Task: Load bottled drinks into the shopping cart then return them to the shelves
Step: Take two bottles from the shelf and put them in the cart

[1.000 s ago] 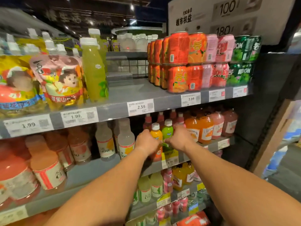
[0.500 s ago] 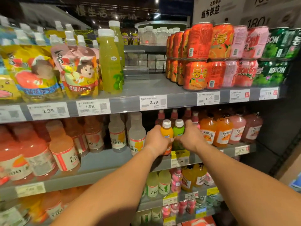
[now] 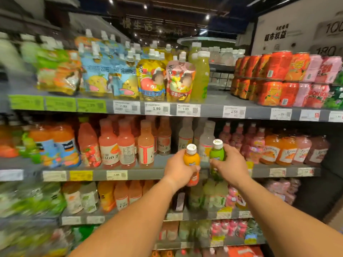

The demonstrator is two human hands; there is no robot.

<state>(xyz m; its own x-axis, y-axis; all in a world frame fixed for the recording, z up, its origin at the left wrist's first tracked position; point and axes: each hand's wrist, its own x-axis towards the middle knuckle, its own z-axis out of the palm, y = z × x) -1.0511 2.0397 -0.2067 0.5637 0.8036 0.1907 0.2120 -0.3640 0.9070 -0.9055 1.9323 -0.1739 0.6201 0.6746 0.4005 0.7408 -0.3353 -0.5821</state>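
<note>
My left hand (image 3: 177, 169) grips a small orange bottle (image 3: 191, 158) with a white cap. Beside it my right hand (image 3: 230, 166) grips a small green bottle (image 3: 216, 154), also white-capped. Both bottles are upright and held in the air in front of the second shelf (image 3: 148, 174), a little out from its front edge. The lower halves of both bottles are hidden by my fingers. No shopping cart is in view.
Grey shelves run across the view. Pouch drinks (image 3: 152, 80) and stacked cans (image 3: 278, 80) fill the top shelf. Orange and pink juice bottles (image 3: 109, 143) line the second shelf, with small pink bottles (image 3: 254, 143) at the right. Lower shelves hold more bottles.
Both hands have drawn the two small bottles back off the second shelf and raised them slightly. The camera has swung left, so the shelf now sits further right in view.
</note>
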